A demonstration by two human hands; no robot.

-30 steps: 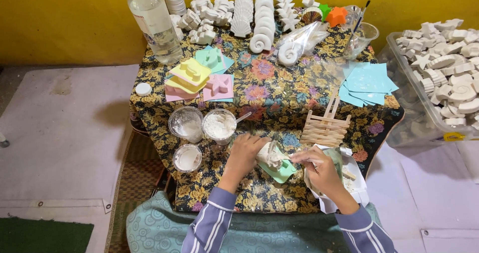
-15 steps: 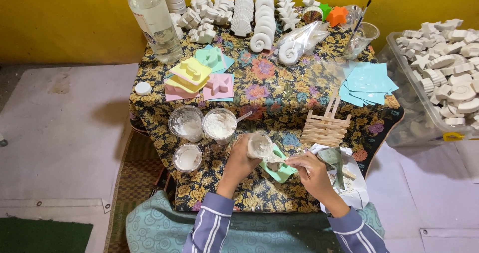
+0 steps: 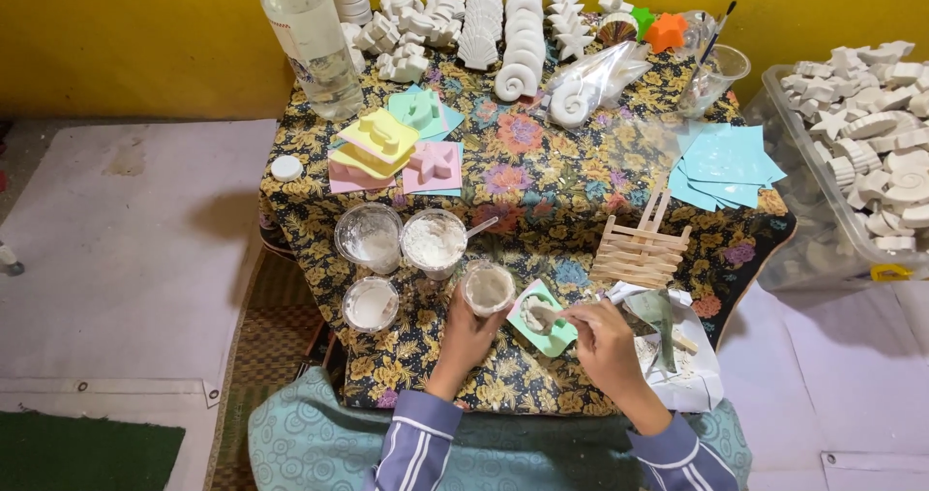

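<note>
My left hand (image 3: 463,336) grips a small clear cup (image 3: 488,287) with grey-white plaster mix, held upright just left of a green mould (image 3: 544,317) on the flowered tablecloth (image 3: 542,191). My right hand (image 3: 602,338) holds a small spoon (image 3: 544,315) whose tip rests in the mould's plaster-filled cavity. Three more plastic cups of white powder or mix stand to the left: one with a stick (image 3: 434,240), one beside it (image 3: 369,235) and a smaller one (image 3: 371,303).
Pastel moulds (image 3: 392,148), a clear bottle (image 3: 312,36) and rows of white plaster casts (image 3: 503,27) fill the back. Blue sheets (image 3: 724,167), a wooden stick rack (image 3: 641,249) and a plaster-stained plastic bag (image 3: 668,341) lie right. A clear bin of casts (image 3: 871,152) stands at far right.
My left hand lifted the cup off the mould and set it upright to the left. My right hand moved in with the spoon onto the mould.
</note>
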